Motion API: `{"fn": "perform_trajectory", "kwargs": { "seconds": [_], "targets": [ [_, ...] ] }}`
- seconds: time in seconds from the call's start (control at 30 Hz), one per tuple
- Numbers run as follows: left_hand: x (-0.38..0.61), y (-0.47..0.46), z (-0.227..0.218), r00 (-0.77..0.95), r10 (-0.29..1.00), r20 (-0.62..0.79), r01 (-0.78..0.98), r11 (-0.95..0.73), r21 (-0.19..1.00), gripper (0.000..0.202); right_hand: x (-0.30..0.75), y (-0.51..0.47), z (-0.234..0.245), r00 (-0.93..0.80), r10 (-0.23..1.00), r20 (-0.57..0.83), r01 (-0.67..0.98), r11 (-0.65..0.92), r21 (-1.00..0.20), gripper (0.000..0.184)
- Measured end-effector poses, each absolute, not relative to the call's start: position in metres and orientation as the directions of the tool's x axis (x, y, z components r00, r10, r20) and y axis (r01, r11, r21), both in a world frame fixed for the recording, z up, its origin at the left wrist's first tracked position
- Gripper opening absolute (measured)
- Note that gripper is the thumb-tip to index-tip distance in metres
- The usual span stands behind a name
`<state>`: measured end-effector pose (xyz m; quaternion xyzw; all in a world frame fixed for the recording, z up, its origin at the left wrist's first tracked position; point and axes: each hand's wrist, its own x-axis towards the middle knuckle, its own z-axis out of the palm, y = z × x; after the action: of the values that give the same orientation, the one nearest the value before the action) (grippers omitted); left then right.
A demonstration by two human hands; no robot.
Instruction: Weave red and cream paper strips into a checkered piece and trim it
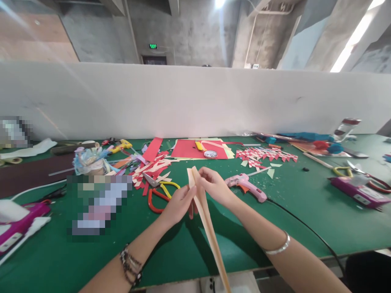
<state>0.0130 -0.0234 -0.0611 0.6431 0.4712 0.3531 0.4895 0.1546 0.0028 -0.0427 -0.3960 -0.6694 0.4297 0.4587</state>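
Note:
A long, narrow folded strip of cream paper [210, 232] stands slanted over the green table [299, 219], its top end near the middle of the view. My left hand [179, 204] pinches the strip from the left, just below its top. My right hand [215, 185] grips the top end from the right, fingers closed on the fold. A beaded bracelet sits on my left wrist and a silver bangle on my right. Red-and-yellow scissors [159, 193] lie just left of my hands.
A pink glue gun [247, 186] with a black cord lies right of my hands. Red and cream paper strips [152, 167], a red sheet [191, 149], a woven red-white piece [265, 154] and tools clutter the back. A white partition wall [195, 101] bounds the table.

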Motion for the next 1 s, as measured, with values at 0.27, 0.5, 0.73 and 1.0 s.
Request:
{"fn": "perform_trajectory", "kwargs": {
  "seconds": [0.27,0.5,0.73,1.0],
  "targets": [
    [0.005,-0.011,-0.059,0.070,0.993,0.096,0.220,-0.109,0.969,0.025,0.148,-0.001,-0.058,-0.386,0.894,0.229,0.151,0.306,-0.940,0.017],
    [0.007,-0.014,-0.057,0.133,0.986,0.100,0.233,-0.129,0.964,0.041,0.146,-0.004,-0.060,-0.337,0.936,0.104,0.132,0.156,-0.979,0.036],
    [0.003,-0.009,-0.063,0.098,0.995,0.027,0.225,-0.049,0.973,0.046,0.142,-0.008,-0.060,-0.339,0.935,0.105,0.071,0.137,-0.988,0.029],
    [0.003,-0.010,-0.063,0.056,0.998,0.017,0.239,-0.030,0.971,0.047,0.141,-0.006,-0.066,-0.322,0.942,0.097,0.079,0.129,-0.989,0.027]
  ]
}}
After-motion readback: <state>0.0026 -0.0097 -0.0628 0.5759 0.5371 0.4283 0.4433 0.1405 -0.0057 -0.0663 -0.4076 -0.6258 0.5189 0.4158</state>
